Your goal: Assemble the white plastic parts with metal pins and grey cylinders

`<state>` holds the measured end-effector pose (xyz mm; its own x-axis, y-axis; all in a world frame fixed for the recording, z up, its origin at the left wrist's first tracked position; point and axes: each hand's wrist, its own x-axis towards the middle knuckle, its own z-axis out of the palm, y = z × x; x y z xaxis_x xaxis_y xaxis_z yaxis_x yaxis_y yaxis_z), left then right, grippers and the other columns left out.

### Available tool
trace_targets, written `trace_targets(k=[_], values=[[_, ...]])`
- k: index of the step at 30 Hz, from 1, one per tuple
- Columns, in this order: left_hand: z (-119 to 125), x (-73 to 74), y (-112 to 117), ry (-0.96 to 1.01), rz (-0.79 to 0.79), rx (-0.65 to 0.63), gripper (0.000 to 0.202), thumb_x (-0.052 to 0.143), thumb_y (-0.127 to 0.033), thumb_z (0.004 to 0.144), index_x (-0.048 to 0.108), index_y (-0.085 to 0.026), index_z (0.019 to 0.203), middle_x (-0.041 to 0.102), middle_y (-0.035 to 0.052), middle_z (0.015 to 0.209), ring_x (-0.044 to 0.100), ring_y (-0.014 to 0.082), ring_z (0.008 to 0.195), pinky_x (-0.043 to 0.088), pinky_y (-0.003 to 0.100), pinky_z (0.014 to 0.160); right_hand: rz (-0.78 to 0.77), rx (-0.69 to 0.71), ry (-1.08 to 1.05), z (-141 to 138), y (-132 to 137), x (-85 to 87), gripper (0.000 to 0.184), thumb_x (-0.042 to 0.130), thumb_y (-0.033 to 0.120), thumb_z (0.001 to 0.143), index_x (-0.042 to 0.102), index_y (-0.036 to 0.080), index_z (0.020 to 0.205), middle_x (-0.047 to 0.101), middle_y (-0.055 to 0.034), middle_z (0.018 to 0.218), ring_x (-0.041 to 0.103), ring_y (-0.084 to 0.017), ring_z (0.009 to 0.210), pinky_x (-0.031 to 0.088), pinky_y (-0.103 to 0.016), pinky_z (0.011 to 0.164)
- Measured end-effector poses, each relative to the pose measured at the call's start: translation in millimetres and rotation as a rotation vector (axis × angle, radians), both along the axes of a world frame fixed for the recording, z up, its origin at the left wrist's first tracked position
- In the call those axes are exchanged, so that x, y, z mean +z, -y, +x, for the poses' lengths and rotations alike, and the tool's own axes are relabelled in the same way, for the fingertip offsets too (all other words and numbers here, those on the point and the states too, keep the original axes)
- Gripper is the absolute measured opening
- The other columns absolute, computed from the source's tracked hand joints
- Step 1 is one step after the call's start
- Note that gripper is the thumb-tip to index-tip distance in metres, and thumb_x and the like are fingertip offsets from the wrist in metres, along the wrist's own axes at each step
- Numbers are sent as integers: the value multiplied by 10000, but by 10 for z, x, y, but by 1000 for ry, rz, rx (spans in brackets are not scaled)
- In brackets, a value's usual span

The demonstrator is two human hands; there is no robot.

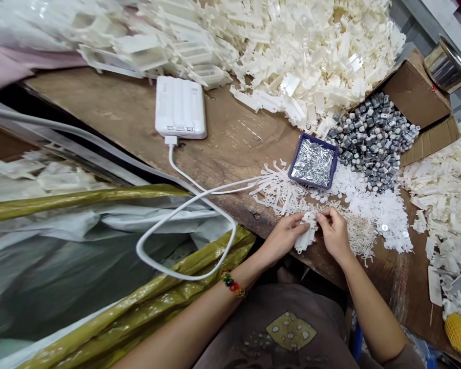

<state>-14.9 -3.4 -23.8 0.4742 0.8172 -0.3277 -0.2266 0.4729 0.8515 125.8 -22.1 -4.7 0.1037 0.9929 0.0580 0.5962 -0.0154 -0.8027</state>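
My left hand (282,237) grips a white plastic housing (306,237) near the table's front edge. The fingers of my right hand (335,233) are pinched at the upper right end of that housing; whatever sits between the fingertips is too small to make out. Just beyond my hands lie a fan of thin white plastic strips (278,189) and a heap of small off-white clips (359,230). A purple tray (335,169) full of silver metal pins stands behind them.
Small grey motor-like parts (372,133) spill from a cardboard box (411,95). White discs (388,212) lie in front of them. Cream plastic parts (311,51) pile up at the back. A white power bank (180,107) trails a looped cable (188,278) over an open sack (111,271).
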Motion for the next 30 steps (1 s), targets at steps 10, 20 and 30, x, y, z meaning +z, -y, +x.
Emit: trace_targets(k=[10,20,30], values=[[3,-15,-3,-63,49,15,240,622,-335,664,590,-137,795,569,-21,574,472,115,483,327,210,444,103,4,194,-13,3,-17,196,419,315,880,473,195,735,513,2,698,481,-139,662,366,-261,632],[7,-7,2,-83,63,12,190,601,-317,667,550,-142,723,456,-64,515,360,76,430,261,199,411,218,192,683,-74,50,-25,268,299,253,931,489,184,755,524,-82,758,498,-190,722,379,-292,626],[6,56,0,66,-104,-6,229,617,-279,655,595,-130,828,625,-9,630,543,131,508,399,230,489,-68,23,-92,45,41,-72,238,465,398,860,491,195,739,448,44,558,422,-110,496,353,-226,488]])
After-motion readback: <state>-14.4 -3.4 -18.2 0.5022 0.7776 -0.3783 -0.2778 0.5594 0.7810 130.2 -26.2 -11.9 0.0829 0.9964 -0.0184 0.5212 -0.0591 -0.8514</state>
